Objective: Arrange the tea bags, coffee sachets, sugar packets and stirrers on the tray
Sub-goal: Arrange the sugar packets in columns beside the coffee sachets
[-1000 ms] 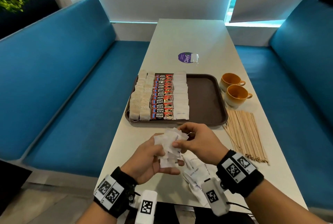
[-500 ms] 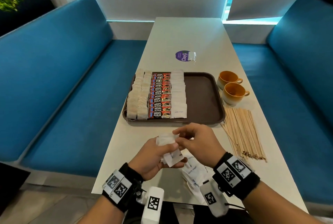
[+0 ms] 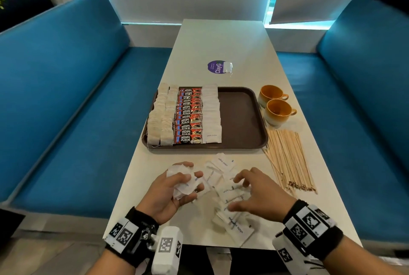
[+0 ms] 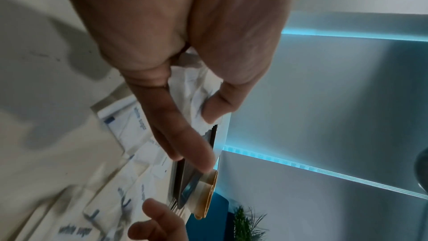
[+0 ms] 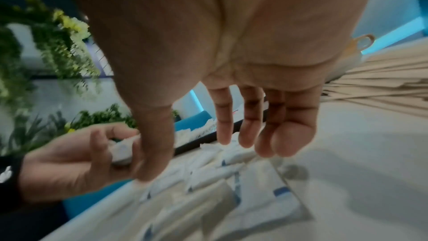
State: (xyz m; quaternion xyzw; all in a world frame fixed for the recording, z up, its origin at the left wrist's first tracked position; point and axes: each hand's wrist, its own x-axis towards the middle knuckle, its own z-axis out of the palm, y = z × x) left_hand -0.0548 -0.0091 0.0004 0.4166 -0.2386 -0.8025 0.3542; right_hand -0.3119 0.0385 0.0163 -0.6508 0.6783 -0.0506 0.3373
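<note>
I've got the left hand (image 3: 170, 188) curled round a crumpled bunch of sugar packets (image 3: 183, 178), thumb on top, fingers underneath; the left wrist view shows the same wad pinched between thumb and fingers. The right hand (image 3: 254, 195) is spread, fingers straight-ish, hovering over the loose sugar packets (image 3: 230, 199) scattered on the bench (image 3: 221, 40) near its front edge, holding nothing; can't tell if the fingertips touch them. The brown tray (image 3: 241, 117) sits mid-bench, past the loose pile. On its left half, L to R: two columns of tea bags (image 3: 162, 117), one column of red/black coffee sachets (image 3: 189, 117), one column of white sugar packets (image 3: 211, 115), all overlapping in rows. The tray's right half is bare. The wooden stirrers (image 3: 287, 159) lie in a fanned bundle on the bench, just right of the tray's near corner. Two yellow cups (image 3: 275, 104) stand beside the tray's right edge, behind the stirrers. A purple round sticker (image 3: 215, 66) sits further back.
</note>
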